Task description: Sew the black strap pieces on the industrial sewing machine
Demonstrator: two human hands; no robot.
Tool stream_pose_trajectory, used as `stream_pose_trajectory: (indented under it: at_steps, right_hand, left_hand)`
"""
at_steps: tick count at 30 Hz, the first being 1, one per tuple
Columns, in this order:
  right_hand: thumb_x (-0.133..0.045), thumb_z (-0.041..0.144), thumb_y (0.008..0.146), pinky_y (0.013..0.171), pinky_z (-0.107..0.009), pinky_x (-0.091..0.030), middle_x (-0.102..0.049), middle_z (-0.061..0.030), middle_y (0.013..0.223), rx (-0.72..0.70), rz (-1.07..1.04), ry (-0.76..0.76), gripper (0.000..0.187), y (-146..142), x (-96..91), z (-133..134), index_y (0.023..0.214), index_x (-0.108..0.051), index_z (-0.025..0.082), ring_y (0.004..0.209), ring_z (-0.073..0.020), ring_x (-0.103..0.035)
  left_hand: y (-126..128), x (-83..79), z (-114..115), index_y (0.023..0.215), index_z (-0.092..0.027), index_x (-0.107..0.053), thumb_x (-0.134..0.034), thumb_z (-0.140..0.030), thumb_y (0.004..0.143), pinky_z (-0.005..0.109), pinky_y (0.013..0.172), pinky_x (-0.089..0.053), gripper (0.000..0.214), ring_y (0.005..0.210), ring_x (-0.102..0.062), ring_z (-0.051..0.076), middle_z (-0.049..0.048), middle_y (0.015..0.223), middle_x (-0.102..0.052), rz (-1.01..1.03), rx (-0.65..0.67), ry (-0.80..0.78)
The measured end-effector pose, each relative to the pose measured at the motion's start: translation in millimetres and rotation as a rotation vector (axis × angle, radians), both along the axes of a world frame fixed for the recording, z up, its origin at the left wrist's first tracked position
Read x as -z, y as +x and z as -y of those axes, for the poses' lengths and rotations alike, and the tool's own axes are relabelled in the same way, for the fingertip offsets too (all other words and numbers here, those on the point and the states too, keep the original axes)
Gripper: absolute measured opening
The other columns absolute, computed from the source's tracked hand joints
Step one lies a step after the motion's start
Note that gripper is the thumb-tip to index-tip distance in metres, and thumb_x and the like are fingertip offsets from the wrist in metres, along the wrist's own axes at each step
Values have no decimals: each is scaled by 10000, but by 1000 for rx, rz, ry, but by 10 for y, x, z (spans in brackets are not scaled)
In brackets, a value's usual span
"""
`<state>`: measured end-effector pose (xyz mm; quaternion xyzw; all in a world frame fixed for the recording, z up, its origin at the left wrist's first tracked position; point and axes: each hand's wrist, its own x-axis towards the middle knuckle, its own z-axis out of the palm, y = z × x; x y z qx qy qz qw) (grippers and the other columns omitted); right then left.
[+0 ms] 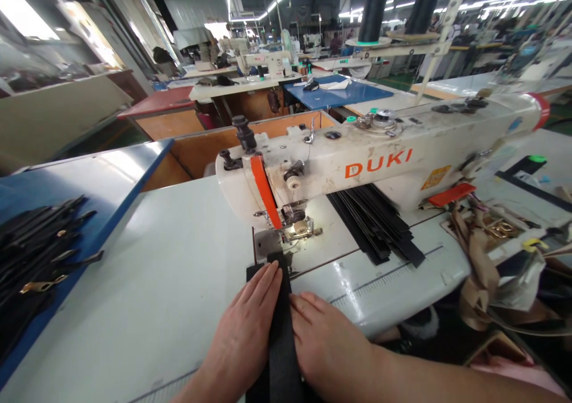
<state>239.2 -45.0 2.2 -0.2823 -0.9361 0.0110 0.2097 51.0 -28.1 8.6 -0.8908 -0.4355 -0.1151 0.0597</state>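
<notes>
A black fabric strap [283,349] runs from the table's front edge up toward the needle area of a white sewing machine [379,146]. Its far end lies just before the presser foot [301,230], by the metal needle plate. A second black layer shows at the strap's left. My left hand [245,325] is closed on the strap's left side, fingers together and pressed on its top near the far end. On the right edge, my right hand [328,337] grips the same strap with bent fingers. Both thumbs are hidden.
Under the machine arm lies a stack of black strips [375,221]. Black straps with gold clasps [42,284] rest on a blue surface at left. Tan webbing [476,266] hangs at right. Thread cones [373,9] stand above; other sewing stations fill the background.
</notes>
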Motion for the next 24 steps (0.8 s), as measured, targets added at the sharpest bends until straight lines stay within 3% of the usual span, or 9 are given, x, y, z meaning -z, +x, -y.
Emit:
stream_pose_trajectory:
  at_steps: [24]
  right_hand:
    - [-524, 176, 879, 965, -376, -417, -671, -141, 1041, 2, -39, -5, 213, 26, -27, -16, 997, -675, 82, 1035, -268, -561]
  left_hand:
    - [20, -19, 1, 1375, -64, -433, -371, -63, 817, 366, 985, -473, 562, 1273, -466, 263, 161, 1382, -504, -39, 25, 31]
